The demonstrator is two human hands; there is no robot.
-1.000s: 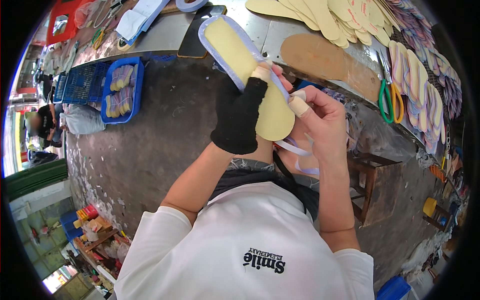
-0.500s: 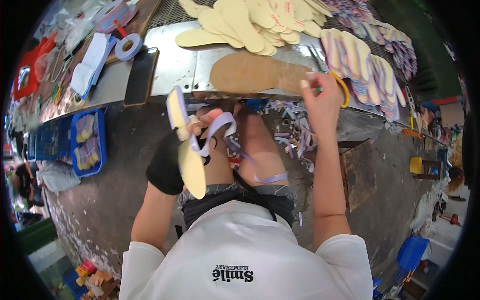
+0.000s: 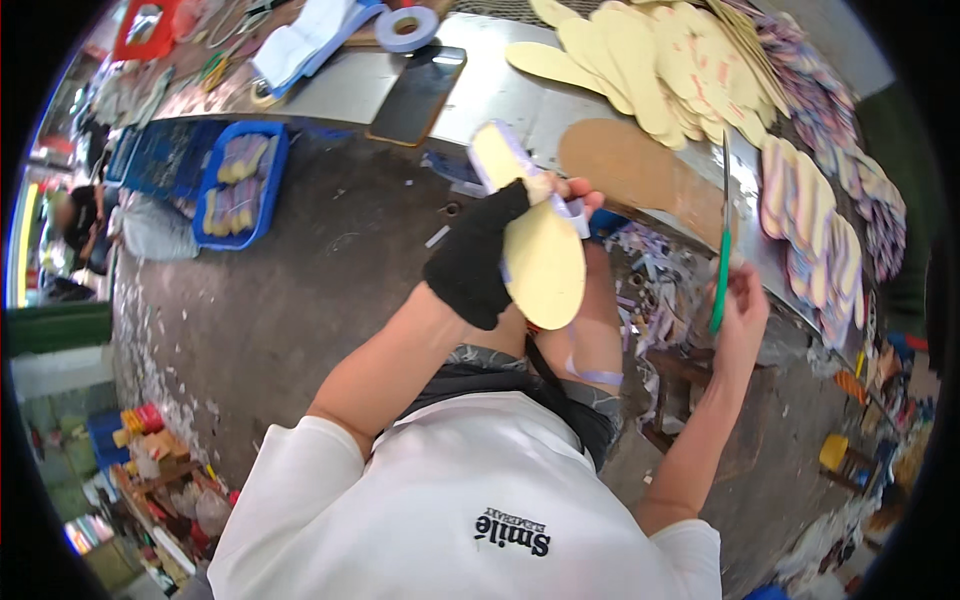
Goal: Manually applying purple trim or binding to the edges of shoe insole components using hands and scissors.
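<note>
My left hand [image 3: 478,262], in a black fingerless glove, is closed around a cream shoe insole [image 3: 547,270] above my lap. Lilac binding tape runs along part of the insole's edge, and my fingertips pinch near it at the upper right. A loose end of the lilac tape [image 3: 597,376] lies across my thigh. At the table's front edge my right hand [image 3: 742,308] is closed on a pair of scissors [image 3: 724,245] with a green handle, the blades pointing away from me. My fingers partly hide the handle.
A brown insole-shaped board [image 3: 630,165] lies on the metal table, with a pile of cream insoles [image 3: 625,60] behind it. Edged insoles [image 3: 810,230] are stacked at right. A phone [image 3: 420,95] and tape roll [image 3: 406,29] lie left. A blue basket [image 3: 240,185] stands below.
My right hand has taken the scissors up from the table and drawn them toward me. My left hand has turned the insole and moved it right in view. The whole view has shifted.
</note>
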